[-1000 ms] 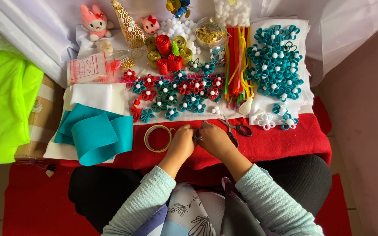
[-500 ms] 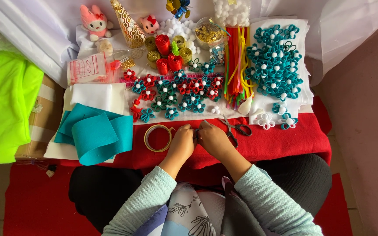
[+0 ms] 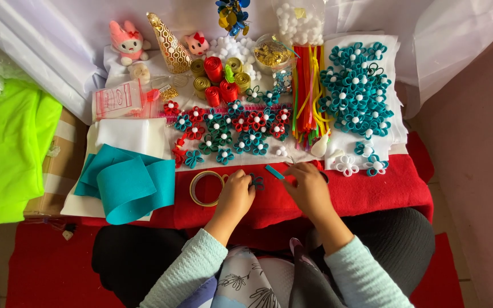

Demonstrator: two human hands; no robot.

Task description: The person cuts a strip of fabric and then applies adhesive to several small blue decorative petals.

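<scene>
A red cloth covers the counter, and a white sheet hangs behind it. At the far left lies a bright green fabric over a cardboard box. A folded piece of teal felt rests on the near left of the cloth, partly over a white felt sheet. On the right, a cluster of teal felt flowers with white centres sits on white padding. Beside it lies a bundle of coloured pipe cleaners, mostly red, green and yellow. In the middle, mixed red and teal flowers spread in rows, with rolls of red and gold ribbon behind them. A roll of clear tape lies just beside the left hand. That hand is curled, its fingertips pinched on a small dark teal flower, which sits at the near edge of the cloth between the two hands. The right hand is loosely closed, fingers touching a short teal strip; whether it truly grips it I cannot tell
</scene>
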